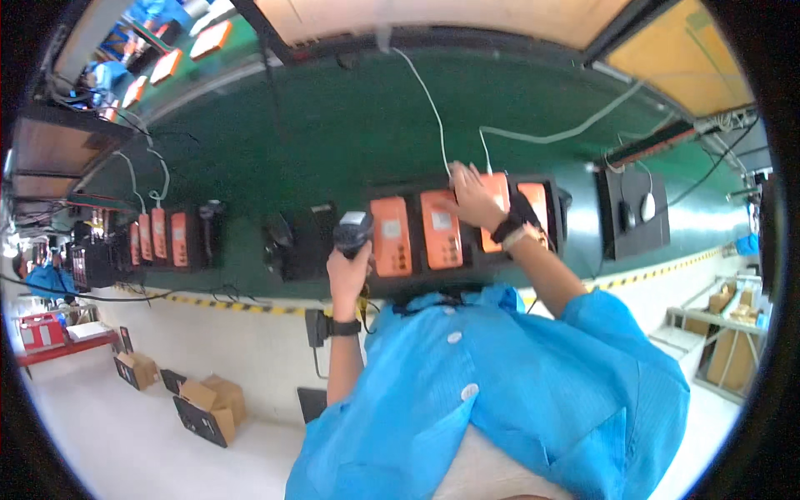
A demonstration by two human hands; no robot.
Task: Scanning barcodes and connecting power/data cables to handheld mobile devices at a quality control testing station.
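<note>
A bright blue smock with short sleeves and white round snap buttons covers the torso at six o'clock. The left hand (348,268) has a dark wristband; the right hand (472,197), at one o'clock, a black strap.

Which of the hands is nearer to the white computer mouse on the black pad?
Right. The right hand rests on an orange device, closer to the white mouse; the left hand grips a handheld scanner farther away.

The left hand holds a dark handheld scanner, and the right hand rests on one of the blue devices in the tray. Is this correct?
Not quite. The head view shows the left hand holding the dark handheld scanner, and the right hand resting on a device in the tray, but the devices are orange, not blue.
</note>
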